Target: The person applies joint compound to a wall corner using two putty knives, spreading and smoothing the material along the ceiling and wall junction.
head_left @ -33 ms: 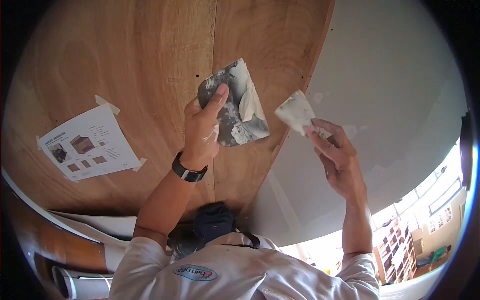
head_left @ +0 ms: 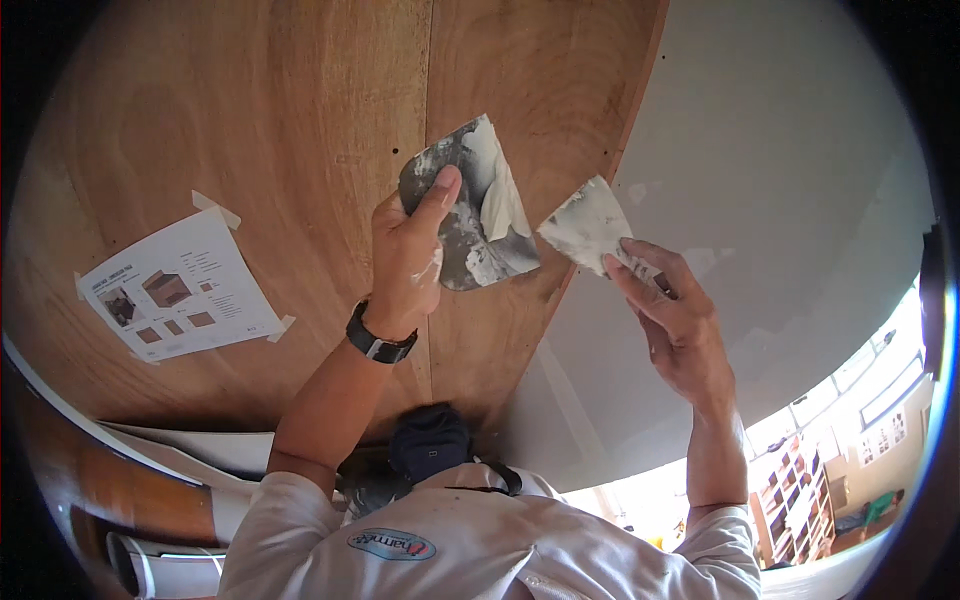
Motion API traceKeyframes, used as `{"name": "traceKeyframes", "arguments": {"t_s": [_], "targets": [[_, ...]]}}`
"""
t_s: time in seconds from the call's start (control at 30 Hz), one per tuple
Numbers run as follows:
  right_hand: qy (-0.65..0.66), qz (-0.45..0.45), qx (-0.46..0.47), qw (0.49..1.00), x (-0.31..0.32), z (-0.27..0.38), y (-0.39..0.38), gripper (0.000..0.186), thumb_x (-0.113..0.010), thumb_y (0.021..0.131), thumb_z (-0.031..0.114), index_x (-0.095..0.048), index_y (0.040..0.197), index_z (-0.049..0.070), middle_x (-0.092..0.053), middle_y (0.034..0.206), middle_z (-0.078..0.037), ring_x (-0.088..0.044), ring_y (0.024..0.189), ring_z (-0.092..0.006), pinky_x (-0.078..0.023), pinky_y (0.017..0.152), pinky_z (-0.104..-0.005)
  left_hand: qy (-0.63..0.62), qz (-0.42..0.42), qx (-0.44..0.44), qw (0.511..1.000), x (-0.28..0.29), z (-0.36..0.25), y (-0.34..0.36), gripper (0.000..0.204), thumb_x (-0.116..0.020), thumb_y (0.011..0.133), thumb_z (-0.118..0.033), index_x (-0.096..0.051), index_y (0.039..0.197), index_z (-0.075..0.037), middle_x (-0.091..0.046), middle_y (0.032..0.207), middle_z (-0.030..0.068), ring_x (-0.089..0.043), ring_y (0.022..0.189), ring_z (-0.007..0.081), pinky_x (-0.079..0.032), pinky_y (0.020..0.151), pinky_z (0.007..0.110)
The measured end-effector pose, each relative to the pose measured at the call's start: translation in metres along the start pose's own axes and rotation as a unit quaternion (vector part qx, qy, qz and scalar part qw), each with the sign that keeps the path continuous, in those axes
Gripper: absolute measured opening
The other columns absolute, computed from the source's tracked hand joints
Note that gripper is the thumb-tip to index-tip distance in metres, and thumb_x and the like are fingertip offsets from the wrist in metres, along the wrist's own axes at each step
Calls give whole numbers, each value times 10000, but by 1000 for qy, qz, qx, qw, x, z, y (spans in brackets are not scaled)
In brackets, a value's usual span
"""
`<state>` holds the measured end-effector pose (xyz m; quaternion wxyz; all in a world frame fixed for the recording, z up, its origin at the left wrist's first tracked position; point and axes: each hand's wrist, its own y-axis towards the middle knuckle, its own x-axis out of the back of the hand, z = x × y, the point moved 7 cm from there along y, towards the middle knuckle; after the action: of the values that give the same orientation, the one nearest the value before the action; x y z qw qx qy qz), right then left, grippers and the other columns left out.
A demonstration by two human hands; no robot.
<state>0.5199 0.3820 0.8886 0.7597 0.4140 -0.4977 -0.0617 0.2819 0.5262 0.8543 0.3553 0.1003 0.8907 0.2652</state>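
My left hand [head_left: 410, 250], wearing a black watch, grips a dark, flat rectangular plate [head_left: 465, 245] by its left side, thumb on top. The plate is smeared with white paste, with a thick lump [head_left: 500, 205] along its right part. To the right, my right hand [head_left: 670, 310] pinches a small putty knife between thumb and fingers. Its blade [head_left: 580, 220] is coated in pale paste and points up and left toward the plate, with a gap between them. White paste marks my left hand.
Plywood panels [head_left: 260, 100] meet a grey board [head_left: 760, 150] with pale patches. A printed sheet [head_left: 180, 282] is taped to the plywood at left. A dark bag [head_left: 430, 440] lies behind my chest. At lower right are windows, shelving [head_left: 790, 495] and another person [head_left: 880, 505] in green.
The putty knife in my right hand has shifted slightly up and left, toward the plate. My left hand and the plate have barely moved.
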Motion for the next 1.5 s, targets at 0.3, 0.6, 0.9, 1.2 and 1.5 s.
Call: {"name": "traceKeyframes", "arguments": {"t_s": [0.3,0.6,0.9,1.2,1.5], "targets": [[-154,38,68,985,-23,37,8,724,-621,707,-144,-684,1346,191,-624,1295,-144,-696,1071,-317,-628,814,-398,93,9,-66,994,-28,-16,-14,212,-682,1010,-168,-705,1092,27,-705,1024,18,-613,932,63,-502,854,234],[350,212,-185,893,-74,-33,-20,578,-619,869,-109,-617,1408,100,-655,1136,-123,-653,792,-195,-575,641,-320,145,-85,-139,976,14,-56,34,302,-660,1005,-140,-661,1241,49,-701,1184,86,-669,1067,172,-521,947,320],[779,33,-184,599,-57,-51,10,668,-623,872,-8,-421,1506,-59,-629,1148,-166,-662,842,-204,-585,572,-293,126,-28,-190,973,41,-82,125,380,-668,1015,-206,-632,1285,59,-669,1271,67,-634,1149,137,-472,1005,304],[807,-115,112,569,83,-88,202,558,-506,982,12,-356,1519,15,-557,1221,-189,-642,918,-242,-603,637,-311,190,-38,-198,961,44,-81,167,412,-656,1017,-170,-577,1354,53,-610,1368,95,-594,1257,170,-429,1122,323],[888,-146,100,425,129,-162,361,274,-454,985,-40,-440,1258,-67,-551,1143,-253,-643,959,-375,-646,784,-453,211,-29,-186,959,68,-73,176,552,-659,1013,-197,-448,1461,49,-554,1437,123,-534,1348,206,-379,1165,340]]}}
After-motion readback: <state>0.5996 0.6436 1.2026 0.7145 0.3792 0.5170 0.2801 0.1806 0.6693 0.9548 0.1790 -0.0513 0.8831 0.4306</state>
